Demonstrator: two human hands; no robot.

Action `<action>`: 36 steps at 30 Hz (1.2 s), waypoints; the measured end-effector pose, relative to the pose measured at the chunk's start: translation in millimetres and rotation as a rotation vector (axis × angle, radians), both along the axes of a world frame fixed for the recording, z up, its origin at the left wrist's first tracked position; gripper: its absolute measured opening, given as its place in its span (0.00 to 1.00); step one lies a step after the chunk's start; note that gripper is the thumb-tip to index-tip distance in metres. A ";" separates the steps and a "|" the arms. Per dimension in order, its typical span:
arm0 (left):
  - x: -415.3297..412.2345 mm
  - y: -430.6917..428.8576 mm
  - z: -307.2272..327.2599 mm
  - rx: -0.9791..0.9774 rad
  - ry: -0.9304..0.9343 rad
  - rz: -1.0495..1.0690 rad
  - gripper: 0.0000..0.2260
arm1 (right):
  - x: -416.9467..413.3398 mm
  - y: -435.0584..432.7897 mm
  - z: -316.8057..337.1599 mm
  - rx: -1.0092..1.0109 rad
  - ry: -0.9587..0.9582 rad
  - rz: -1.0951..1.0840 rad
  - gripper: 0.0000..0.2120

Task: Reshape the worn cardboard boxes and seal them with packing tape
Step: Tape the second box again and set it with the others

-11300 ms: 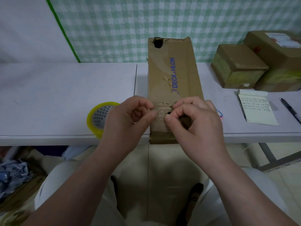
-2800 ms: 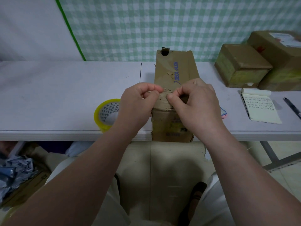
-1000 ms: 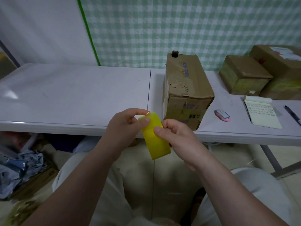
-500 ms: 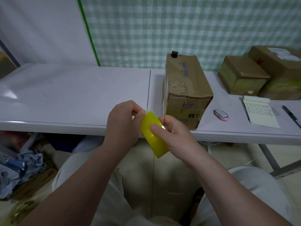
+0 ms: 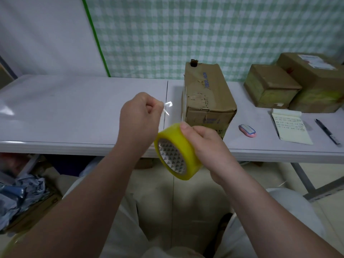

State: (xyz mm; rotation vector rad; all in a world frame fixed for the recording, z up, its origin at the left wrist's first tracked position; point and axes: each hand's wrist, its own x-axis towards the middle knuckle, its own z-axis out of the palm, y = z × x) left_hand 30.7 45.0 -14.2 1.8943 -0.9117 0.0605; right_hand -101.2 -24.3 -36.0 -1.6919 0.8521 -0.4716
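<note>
At the tabletop's (image 5: 74, 108) front edge, above the person's lap, left to right:

Left hand (image 5: 138, 118): raised over the tabletop with fingers curled, thumb and forefinger pinching the free end of the strip (image 5: 168, 105). It is held up and away from the roll, probably to draw out a length for sealing.

Strip: clear, showing only as a glint. It runs from the left hand down and right to the roll.

Roll (image 5: 176, 151): yellow packing tape, in mid-air just in front of the tabletop edge and resting on nothing. The open core faces down-left toward the person and the axis tilts the same way, so tape feeds off the top toward the left hand.

Right hand (image 5: 206, 144): clamped on the roll, thumb across the outer band, fingers curled round the far side. It appears to anchor the roll against the pull.

Box (image 5: 206, 97): worn and closed, on the tabletop just behind the roll. Neither hand touches it. Its long axis runs away from the person, with a short end facing front and a torn hole at the far top corner. Its top is probably the next place for tape.

Further right: pink item (image 5: 247, 130), notepad (image 5: 290, 127), pen (image 5: 325, 131). Two more boxes (image 5: 270, 84) stand at the back, touching each other.
</note>
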 end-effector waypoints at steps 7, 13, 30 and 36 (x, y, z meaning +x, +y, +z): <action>6.7 -3.7 1.1 0.020 -0.041 0.061 0.07 | 3.6 10.0 0.8 -0.024 0.001 0.009 0.16; -8.1 -0.9 20.0 -0.060 -0.322 0.072 0.07 | 7.2 9.7 -3.7 -0.177 0.188 -0.016 0.20; 10.3 -96.9 30.2 0.094 0.128 -0.417 0.09 | -33.3 -20.5 11.6 0.035 -0.051 -0.427 0.23; -5.6 -106.8 19.9 0.107 0.045 -0.233 0.07 | -53.7 -50.5 25.3 -0.073 -0.026 -0.442 0.28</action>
